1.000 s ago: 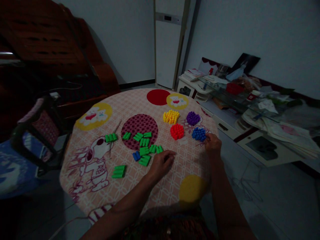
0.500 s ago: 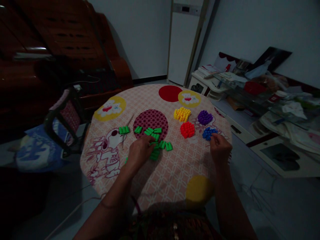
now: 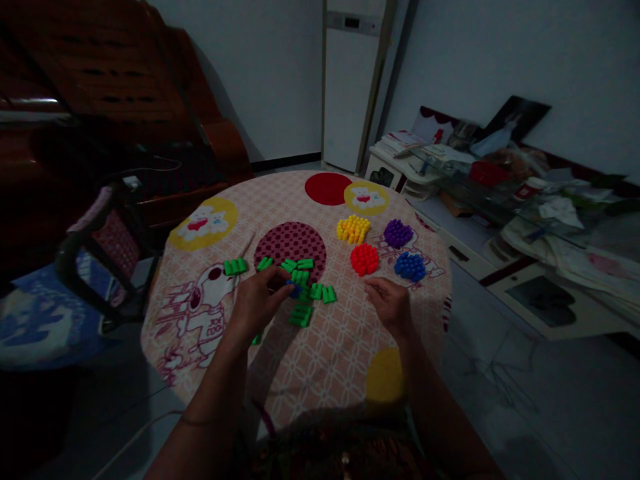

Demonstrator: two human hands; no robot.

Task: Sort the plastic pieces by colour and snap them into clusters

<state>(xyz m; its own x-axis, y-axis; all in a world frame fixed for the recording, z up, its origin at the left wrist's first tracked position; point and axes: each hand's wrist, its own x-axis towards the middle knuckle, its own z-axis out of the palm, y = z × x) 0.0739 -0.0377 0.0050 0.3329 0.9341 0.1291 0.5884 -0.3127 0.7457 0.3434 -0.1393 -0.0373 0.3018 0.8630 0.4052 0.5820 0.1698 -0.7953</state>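
My left hand (image 3: 257, 299) is closed over the left side of the green pieces, thumb and fingers pinching a small blue piece (image 3: 296, 289). Short green plastic tube-like pieces (image 3: 301, 316) lie in small rows around and beyond it. My right hand (image 3: 390, 305) hovers right of them, fingertips pressed together; whether anything is between them is too small to tell. Just beyond it sits a cluster of red knobbed pieces (image 3: 365, 259). Similar clusters of blue pieces (image 3: 410, 267), yellow pieces (image 3: 353, 229) and purple pieces (image 3: 398, 233) stand close by.
A patterned cloth covers the round table (image 3: 330, 360). At left stands a chair (image 3: 107, 253), with a wooden sofa (image 3: 125, 87) behind it. Along the right wall runs a cluttered low cabinet (image 3: 480, 233). A tall white appliance (image 3: 347, 93) is at the back.
My right hand has moved left, from the blue cluster to near the red one. A blue piece now shows at my left fingertips. The whole view has shifted slightly.
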